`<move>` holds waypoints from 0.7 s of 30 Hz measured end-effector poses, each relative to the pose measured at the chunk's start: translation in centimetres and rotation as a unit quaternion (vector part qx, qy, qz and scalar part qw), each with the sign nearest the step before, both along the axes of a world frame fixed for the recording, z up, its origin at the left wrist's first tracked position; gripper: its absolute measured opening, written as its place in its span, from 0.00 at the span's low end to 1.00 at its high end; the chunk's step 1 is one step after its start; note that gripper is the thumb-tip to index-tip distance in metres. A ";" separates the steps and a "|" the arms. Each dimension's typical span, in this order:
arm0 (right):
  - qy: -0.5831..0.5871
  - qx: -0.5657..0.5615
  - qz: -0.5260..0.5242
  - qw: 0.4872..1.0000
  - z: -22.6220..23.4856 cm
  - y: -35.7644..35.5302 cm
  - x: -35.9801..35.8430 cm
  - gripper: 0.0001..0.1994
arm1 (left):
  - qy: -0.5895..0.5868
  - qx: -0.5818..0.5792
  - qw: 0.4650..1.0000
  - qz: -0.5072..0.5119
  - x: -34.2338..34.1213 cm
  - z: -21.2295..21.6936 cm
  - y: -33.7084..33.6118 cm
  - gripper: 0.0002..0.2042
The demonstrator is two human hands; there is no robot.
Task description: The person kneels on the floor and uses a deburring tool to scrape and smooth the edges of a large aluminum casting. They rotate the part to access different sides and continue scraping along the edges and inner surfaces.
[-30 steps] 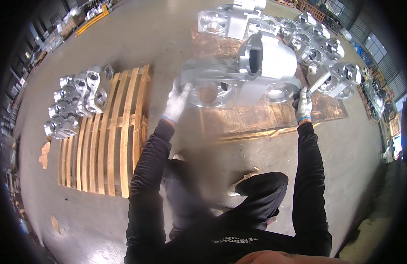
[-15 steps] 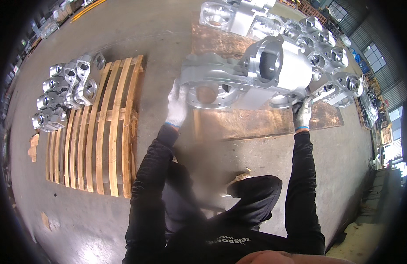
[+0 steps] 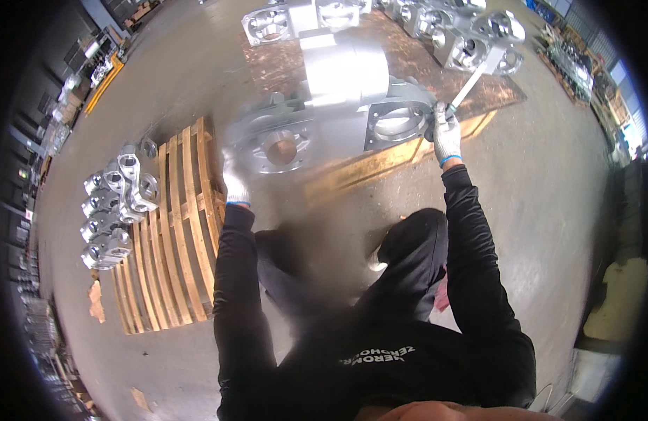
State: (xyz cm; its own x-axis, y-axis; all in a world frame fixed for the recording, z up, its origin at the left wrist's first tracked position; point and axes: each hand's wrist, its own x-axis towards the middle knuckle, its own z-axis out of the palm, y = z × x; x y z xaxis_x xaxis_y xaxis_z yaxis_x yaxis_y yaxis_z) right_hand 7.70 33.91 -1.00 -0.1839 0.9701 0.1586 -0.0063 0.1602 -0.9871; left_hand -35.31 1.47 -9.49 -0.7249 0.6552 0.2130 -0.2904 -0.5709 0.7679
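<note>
One large silver metal casting (image 3: 331, 105) is held up in the upper centre of the frame by two gloved hands: the left hand (image 3: 234, 184) has its fingers wrapped under the blurred round flange, the right hand (image 3: 447, 133) clamps the square flange's edge. One wooden pallet (image 3: 173, 231) at mid-left carries roughly six smaller castings (image 3: 117, 203), while at least six more castings (image 3: 471, 35) sit on one brown board (image 3: 408, 63) along the top. Compared with half a second ago, the casting has swung leftward and the pallet sits nearer the frame's centre.

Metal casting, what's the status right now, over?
Both gloved hands, left and right, grip the big metal casting, held above the floor. Wooden pallet at left, part-loaded.
</note>
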 end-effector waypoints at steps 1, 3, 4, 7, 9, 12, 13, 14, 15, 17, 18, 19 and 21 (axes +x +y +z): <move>0.002 0.029 -0.017 0.999 0.1 -0.9 0.6 0.24 | -0.051 0.003 0.999 -0.016 1.2 0.5 -1.2 0.32; 0.040 0.018 0.006 0.999 0.3 -2.9 2.3 0.24 | 0.007 -0.051 0.998 0.039 3.9 1.0 -3.3 0.32; 0.016 -0.011 -0.009 1.000 0.6 -3.6 3.2 0.25 | 0.000 -0.060 0.996 0.063 4.9 1.6 -4.1 0.31; -0.044 -0.052 -0.030 0.997 1.7 -5.3 5.0 0.23 | -0.013 -0.089 0.989 0.113 7.4 3.2 -6.0 0.29; -0.051 -0.006 -0.043 0.998 2.7 -5.9 5.5 0.22 | -0.005 -0.125 0.985 0.116 8.6 4.7 -7.0 0.27; -0.081 -0.005 -0.060 0.995 4.2 -5.8 5.4 0.25 | -0.015 -0.075 0.996 0.036 9.4 7.4 -6.8 0.25; -0.099 -0.013 -0.071 0.992 4.6 -5.7 5.2 0.26 | -0.043 -0.083 0.994 0.047 9.6 8.1 -6.4 0.26; -0.098 -0.017 -0.076 0.992 4.9 -5.5 4.9 0.27 | -0.048 -0.104 0.991 0.064 9.9 8.9 -6.1 0.26; -0.099 -0.041 -0.076 0.991 5.2 -5.3 4.7 0.27 | -0.035 -0.098 0.993 0.047 9.9 9.6 -5.8 0.27; -0.076 -0.005 -0.074 0.994 5.5 -5.0 4.2 0.28 | -0.014 -0.089 0.996 0.022 10.1 10.6 -5.4 0.27; -0.059 -0.006 -0.069 0.996 5.6 -4.7 4.0 0.28 | -0.006 -0.085 0.996 0.014 10.1 10.9 -5.2 0.27; -0.087 -0.013 -0.082 0.993 5.7 -4.5 4.0 0.29 | -0.014 -0.098 0.995 0.026 10.2 11.2 -5.2 0.27; -0.109 -0.043 -0.062 0.991 5.9 -4.0 3.9 0.29 | -0.031 -0.124 0.991 0.049 10.3 11.6 -5.1 0.27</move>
State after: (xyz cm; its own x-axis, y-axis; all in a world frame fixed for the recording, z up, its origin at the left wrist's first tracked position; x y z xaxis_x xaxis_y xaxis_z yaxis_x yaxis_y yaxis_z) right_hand 11.62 29.91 4.90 -0.0842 0.9955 0.0441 0.2240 0.0621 -0.9726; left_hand -25.03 -3.63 2.10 -0.7943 0.6075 0.0073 -0.2936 -0.3943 0.8708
